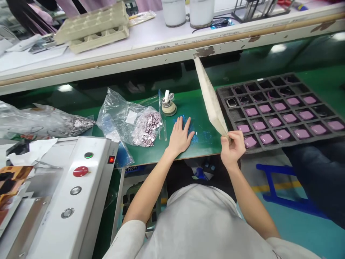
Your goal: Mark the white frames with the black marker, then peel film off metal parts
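My left hand lies flat on the green work surface, fingers spread, over small bits of blue film. My right hand pinches the near corner of a thin beige tray-like panel. The panel is tilted up and seen nearly edge-on; its far end reaches the shelf edge, and its face is mostly hidden. Beyond my left hand stands a small metal-topped dispenser jar. To its left is a clear plastic bag full of small pinkish metallic pieces.
Right of the panel, a dark foam tray holds several purple watch-like cases. A white machine with buttons stands at left, beside another plastic bag. Beige molded trays sit on the upper shelf. A blue stool is at lower right.
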{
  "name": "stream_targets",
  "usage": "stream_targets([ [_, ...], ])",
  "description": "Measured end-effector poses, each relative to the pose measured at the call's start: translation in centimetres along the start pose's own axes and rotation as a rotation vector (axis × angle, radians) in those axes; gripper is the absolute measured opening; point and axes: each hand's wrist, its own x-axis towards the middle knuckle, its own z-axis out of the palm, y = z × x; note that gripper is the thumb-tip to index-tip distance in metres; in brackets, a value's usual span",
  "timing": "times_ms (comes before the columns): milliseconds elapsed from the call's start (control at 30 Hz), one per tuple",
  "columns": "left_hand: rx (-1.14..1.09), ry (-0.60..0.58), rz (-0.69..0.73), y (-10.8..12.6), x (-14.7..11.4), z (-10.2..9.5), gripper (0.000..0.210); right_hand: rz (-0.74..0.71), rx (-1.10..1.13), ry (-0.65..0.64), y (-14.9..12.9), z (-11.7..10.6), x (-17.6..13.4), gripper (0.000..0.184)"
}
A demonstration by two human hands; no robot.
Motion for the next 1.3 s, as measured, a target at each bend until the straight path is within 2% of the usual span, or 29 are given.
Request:
stream_targets([
  [133,-0.257,0.172,0.030,0.0,2.3,0.9,0.053,0.048,-0.031,0.016,-0.4,0.0,-0.2,0.023],
  [267,-0.649,0.418,-0.085,0.1,3.5,0.7,0.029,0.138,-0.031,0.074,-0.8,-0.3,0.0,0.034],
  [400,-0.972,0.467,-0.250,0.6,4.8,0.1,0.014,0.203,-0.005,0.156,-1.0,-0.4,0.4,0.040],
  [567,-1.141,0.559,-0.359,1.9,7.2,-0.2,0.010,0.235,0.041,0.266,-0.9,-0.5,0.3,0.041],
  [667,-1.246,0.629,-0.420,2.5,8.3,-0.4,0.012,0.233,0.073,0.286,-0.9,-0.6,0.2,0.039],
  [733,-1.338,0.602,-0.450,2.6,8.7,-0.9,0.015,0.248,0.070,0.278,-1.1,-0.7,0.0,0.040],
  [833,-1.461,0.451,-0.449,2.5,8.9,-1.7,0.018,0.277,0.085,0.264,-1.4,-0.8,-0.2,0.040],
  [900,-1.512,0.393,-0.434,2.4,8.9,-2.1,0.022,0.277,0.124,0.266,-1.6,-1.0,-0.2,0.038],
  [1067,-1.571,0.392,-0.436,1.8,8.5,-2.9,0.060,0.273,0.112,0.277,-1.8,-1.3,0.0,0.038],
  [1200,-1.661,0.318,-0.453,1.8,8.3,-3.4,0.071,0.265,0.094,0.293,-1.9,-2.0,0.3,0.039],
  [1300,-1.601,0.294,-0.443,2.2,8.4,-3.3,0.073,0.195,0.039,0.316,-1.5,-3.7,0.6,0.036],
])
